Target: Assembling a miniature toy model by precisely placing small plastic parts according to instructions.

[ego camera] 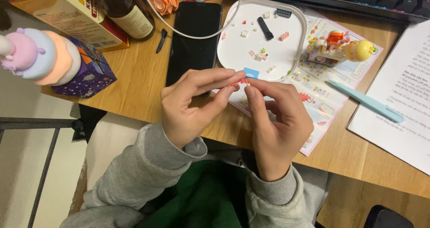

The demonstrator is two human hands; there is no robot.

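Red and tiny, a brick piece (243, 81) sits pinched between the fingertips of the left hand (192, 103) and the right hand (277, 120), both narrowed tightly around it above the near edge of the wooden desk (134, 85). Just behind the hands lies a white tray (233, 53) scattered with small pieces, resting on an instruction sheet (322, 98). A black phone (192, 40) lies left of the tray, and a partly built model (336, 46) stands to its right, near blue tweezers (365, 101).

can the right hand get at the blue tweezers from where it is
Probably yes: the blue tweezers lie in the open on the desk just right of the right hand, nothing between, though its fingers pinch a small red piece.
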